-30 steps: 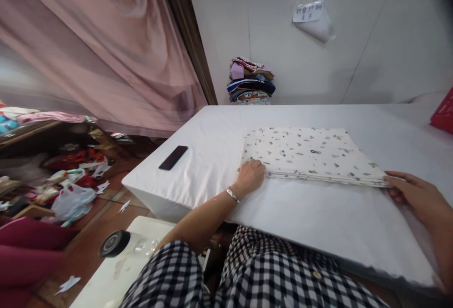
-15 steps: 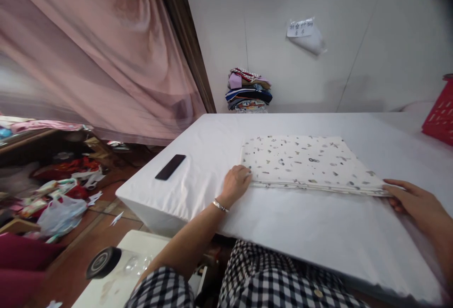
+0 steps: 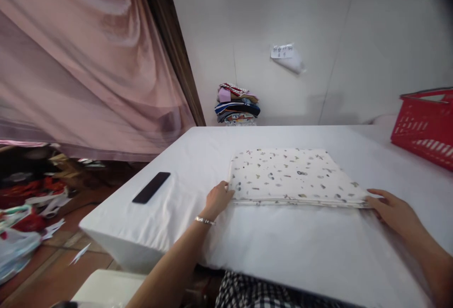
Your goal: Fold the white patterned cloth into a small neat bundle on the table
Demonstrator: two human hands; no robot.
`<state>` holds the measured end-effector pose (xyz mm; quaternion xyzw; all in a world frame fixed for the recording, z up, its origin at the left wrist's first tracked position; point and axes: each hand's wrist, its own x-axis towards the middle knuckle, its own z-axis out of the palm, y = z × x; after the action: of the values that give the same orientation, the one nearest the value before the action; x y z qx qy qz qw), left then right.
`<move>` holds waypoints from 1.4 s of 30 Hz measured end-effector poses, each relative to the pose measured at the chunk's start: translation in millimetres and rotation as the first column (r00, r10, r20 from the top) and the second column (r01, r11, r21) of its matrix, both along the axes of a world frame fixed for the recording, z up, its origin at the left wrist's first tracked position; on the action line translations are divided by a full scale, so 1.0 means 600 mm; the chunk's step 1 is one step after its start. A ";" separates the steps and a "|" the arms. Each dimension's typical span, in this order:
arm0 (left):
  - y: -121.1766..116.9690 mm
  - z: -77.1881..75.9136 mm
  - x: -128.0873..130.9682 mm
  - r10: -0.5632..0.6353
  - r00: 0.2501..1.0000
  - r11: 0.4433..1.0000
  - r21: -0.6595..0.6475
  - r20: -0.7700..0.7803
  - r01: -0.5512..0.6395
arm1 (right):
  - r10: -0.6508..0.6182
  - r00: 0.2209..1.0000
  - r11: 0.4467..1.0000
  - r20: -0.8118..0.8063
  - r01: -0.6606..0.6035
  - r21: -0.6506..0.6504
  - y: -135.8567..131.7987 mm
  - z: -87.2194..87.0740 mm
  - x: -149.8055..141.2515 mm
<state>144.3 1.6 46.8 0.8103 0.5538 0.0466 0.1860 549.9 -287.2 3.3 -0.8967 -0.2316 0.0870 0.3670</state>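
Observation:
A folded white cloth point(image 3: 283, 175) with small printed figures lies flat on the white-covered table point(image 3: 300, 237), its layered edge facing me. My left hand point(image 3: 217, 200), a bracelet on its wrist, is closed at the cloth's near left corner. At the near right corner my right hand point(image 3: 392, 211) pinches the layers, thumb on top and the other fingers partly hidden below. The cloth stretches between both hands.
Left on the table lies a black phone point(image 3: 151, 187). A red plastic basket point(image 3: 424, 126) stands at the far right. Folded fabrics point(image 3: 237, 105) are stacked behind the table by the wall. A pink curtain point(image 3: 88, 62) hangs at left, above bags on the floor.
My view has shifted up and to the right, bringing more of the red basket into sight. Both hands stay at the cloth's near corners, and the cloth remains folded.

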 end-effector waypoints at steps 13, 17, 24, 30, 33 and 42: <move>0.012 -0.056 0.022 -0.436 0.899 0.861 0.269 -0.048 0.432 | 0.115 0.971 0.921 0.208 -0.026 -0.388 0.018 0.004 -0.009; 0.018 -0.067 0.016 -0.424 0.905 0.878 0.223 -0.047 0.423 | 0.147 0.976 0.941 0.162 -0.087 -0.328 0.008 0.000 0.000; 0.041 -0.018 0.060 -0.378 0.924 0.894 0.237 -0.057 0.380 | 0.231 0.912 0.971 0.339 -0.193 -0.141 0.069 0.048 0.013; 0.078 -0.041 0.108 -0.416 0.895 0.805 0.391 -0.162 0.445 | 0.567 0.738 0.821 0.365 -0.476 -0.314 0.198 0.041 0.007; 0.088 -0.070 0.104 -0.413 0.896 0.805 0.394 -0.164 0.444 | 0.595 0.740 0.770 0.315 -0.412 -0.488 0.210 0.003 0.021; 0.083 -0.052 0.099 -0.413 0.902 0.865 0.257 -0.129 0.432 | 0.606 0.721 0.733 0.335 -0.344 -0.586 0.198 -0.035 0.045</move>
<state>203.9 51.5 15.3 0.9309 0.3569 0.0541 0.0563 577.2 -168.6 -17.5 -0.8540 -0.5199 -0.0016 0.0199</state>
